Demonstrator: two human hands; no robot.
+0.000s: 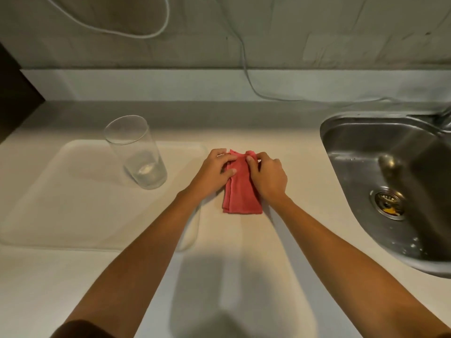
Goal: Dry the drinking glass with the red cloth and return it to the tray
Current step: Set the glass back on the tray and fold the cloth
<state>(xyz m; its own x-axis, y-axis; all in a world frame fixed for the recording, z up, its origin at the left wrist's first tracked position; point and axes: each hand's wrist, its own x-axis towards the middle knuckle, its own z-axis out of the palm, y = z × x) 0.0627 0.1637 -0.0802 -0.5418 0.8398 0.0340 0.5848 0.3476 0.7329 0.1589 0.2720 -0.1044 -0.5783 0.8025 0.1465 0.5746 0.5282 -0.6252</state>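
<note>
Both hands pinching the folded red cloth on the table.
Left hand (214, 173) and right hand (267, 178) grip the red cloth (241, 191) at its far end; the drinking glass (136, 152) stands upright on the tray (73, 215).

Steel sink (361, 132) right; white cable (246, 71) (slack) along wall (317, 32).

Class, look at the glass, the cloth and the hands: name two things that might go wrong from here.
1. The drinking glass stands upright on the tray close to the left hand; a careless reach might tip it.
2. The red cloth is folded small, so it may dry the inside poorly.
</note>
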